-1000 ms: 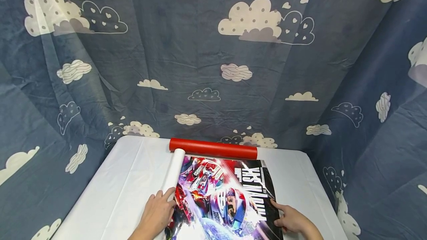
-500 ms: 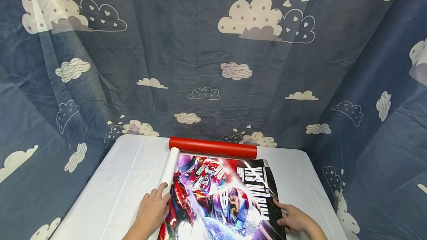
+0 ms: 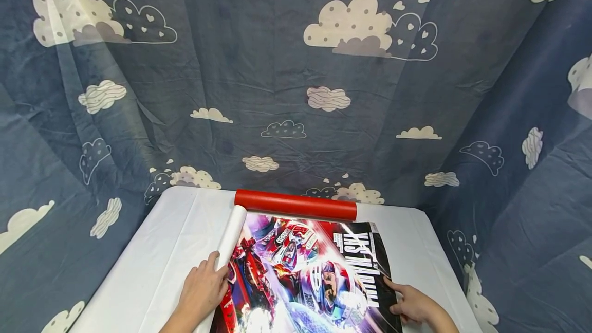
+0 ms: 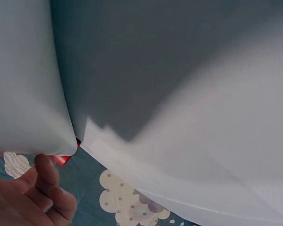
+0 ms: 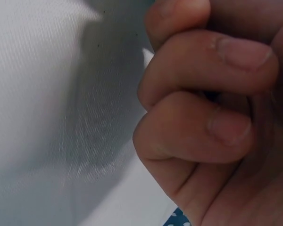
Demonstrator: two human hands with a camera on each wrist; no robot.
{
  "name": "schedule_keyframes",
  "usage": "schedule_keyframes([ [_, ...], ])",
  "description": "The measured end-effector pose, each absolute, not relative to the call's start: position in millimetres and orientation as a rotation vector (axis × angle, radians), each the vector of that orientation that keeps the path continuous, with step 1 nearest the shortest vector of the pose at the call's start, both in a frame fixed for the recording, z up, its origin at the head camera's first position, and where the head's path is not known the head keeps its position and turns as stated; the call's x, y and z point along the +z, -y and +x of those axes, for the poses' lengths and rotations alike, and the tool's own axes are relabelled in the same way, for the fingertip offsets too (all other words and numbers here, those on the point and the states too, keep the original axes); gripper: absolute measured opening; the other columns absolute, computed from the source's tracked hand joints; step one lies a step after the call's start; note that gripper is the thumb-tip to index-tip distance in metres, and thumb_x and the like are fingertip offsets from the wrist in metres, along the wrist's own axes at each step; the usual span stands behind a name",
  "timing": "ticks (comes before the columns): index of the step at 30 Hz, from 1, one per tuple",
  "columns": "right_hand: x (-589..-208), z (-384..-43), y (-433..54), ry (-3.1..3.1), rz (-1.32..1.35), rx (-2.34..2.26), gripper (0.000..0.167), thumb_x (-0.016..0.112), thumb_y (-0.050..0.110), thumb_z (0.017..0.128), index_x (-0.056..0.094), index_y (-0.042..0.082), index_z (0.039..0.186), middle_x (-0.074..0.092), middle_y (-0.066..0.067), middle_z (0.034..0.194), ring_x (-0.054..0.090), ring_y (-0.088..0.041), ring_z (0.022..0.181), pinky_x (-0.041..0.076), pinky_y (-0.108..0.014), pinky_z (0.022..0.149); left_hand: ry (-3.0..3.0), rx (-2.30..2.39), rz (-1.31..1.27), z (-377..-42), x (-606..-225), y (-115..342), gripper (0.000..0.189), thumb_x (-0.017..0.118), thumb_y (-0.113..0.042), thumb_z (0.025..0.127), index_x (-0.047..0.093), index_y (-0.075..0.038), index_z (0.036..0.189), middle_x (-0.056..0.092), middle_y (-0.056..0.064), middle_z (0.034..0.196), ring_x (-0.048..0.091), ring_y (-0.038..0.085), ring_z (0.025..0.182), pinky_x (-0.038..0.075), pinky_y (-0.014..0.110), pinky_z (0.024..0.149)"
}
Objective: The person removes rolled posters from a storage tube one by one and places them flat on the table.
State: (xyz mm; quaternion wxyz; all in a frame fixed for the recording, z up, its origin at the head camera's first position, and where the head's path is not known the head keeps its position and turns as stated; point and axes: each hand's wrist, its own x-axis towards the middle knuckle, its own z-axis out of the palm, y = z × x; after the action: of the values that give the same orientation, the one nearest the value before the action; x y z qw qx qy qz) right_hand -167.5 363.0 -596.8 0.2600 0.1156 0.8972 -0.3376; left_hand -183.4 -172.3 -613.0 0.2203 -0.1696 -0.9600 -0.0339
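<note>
A glossy poster (image 3: 296,276) with racing artwork and bold white lettering lies partly unrolled in the head view. Its left side is still wound into a white roll (image 3: 231,233). My left hand (image 3: 199,292) holds that roll near its middle; in the left wrist view the fingers (image 4: 47,172) bend at the roll's edge. At the poster's black right margin, my right hand (image 3: 413,304) grips the edge, index finger stretched along it. The right wrist view shows the other fingers (image 5: 193,127) curled inward, with the poster out of sight there.
A red tube (image 3: 296,205) lies across the far edge of the white-covered table (image 3: 176,235), just behind the poster. Dark blue cloth (image 3: 273,86) printed with clouds hangs behind the table and along both sides.
My left hand has moved left with the roll, and more of the poster's picture now shows. The right hand and the poster's right edge have shifted slightly right.
</note>
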Motion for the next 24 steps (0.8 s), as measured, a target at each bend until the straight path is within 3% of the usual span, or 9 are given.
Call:
schedule_keyframes([
  [5, -597.2, -164.1, -366.1, -2.417, 0.281, -0.961, 0.082, 0.079, 0.003, 0.084, 0.044, 0.002, 0.159, 0.055, -0.001, 0.055, 0.045, -0.009, 0.045, 0.036, -0.019, 0.045, 2.681, -0.078, -0.438, -184.6, -612.0, 179.7, 0.032, 0.095, -0.024, 0.074, 0.069, -0.017, 0.093, 0.066, 0.019, 0.119, 0.067, 0.028, 0.077, 0.048, 0.038, 0.053],
  [10, -597.7, -161.7, -370.1, -2.393, 0.253, -1.022, 0.084, 0.077, 0.002, 0.085, 0.040, -0.001, 0.160, 0.054, 0.000, 0.059, 0.046, -0.007, 0.046, 0.037, -0.018, 0.046, 2.751, -0.074, -0.345, -186.1, -608.1, 188.0, 0.030, 0.087, -0.016, 0.079, 0.076, -0.020, 0.107, 0.069, 0.019, 0.114, 0.069, 0.029, 0.076, 0.053, 0.042, 0.055],
  [19, -601.3, -159.5, -378.7, -2.372, 0.276, -1.069, 0.086, 0.075, 0.004, 0.086, 0.033, -0.002, 0.161, 0.064, -0.008, 0.067, 0.055, -0.007, 0.045, 0.041, -0.016, 0.045, 2.950, -0.510, -0.112, -197.1, -593.6, 205.0, 0.009, 0.072, -0.005, 0.087, 0.069, -0.014, 0.088, 0.071, 0.004, 0.086, 0.061, 0.016, 0.062, 0.051, 0.038, 0.053],
  [21, -603.6, -160.3, -381.9, -2.381, 0.232, -1.083, 0.087, 0.074, 0.004, 0.085, 0.032, -0.005, 0.160, 0.063, -0.006, 0.065, 0.053, -0.006, 0.045, 0.041, -0.016, 0.045, 2.974, -0.644, -0.065, -202.1, -589.9, 211.6, 0.010, 0.071, -0.004, 0.090, 0.068, -0.013, 0.087, 0.073, 0.004, 0.084, 0.058, 0.015, 0.063, 0.050, 0.037, 0.055],
  [24, -607.4, -162.4, -385.0, -2.385, 0.163, -1.123, 0.087, 0.074, 0.007, 0.085, 0.030, -0.009, 0.158, 0.062, -0.003, 0.063, 0.050, -0.006, 0.044, 0.040, -0.016, 0.044, 3.017, -0.826, -0.020, -208.8, -586.6, 223.4, 0.010, 0.072, -0.002, 0.091, 0.069, -0.011, 0.093, 0.078, 0.012, 0.093, 0.060, 0.018, 0.071, 0.051, 0.040, 0.064],
])
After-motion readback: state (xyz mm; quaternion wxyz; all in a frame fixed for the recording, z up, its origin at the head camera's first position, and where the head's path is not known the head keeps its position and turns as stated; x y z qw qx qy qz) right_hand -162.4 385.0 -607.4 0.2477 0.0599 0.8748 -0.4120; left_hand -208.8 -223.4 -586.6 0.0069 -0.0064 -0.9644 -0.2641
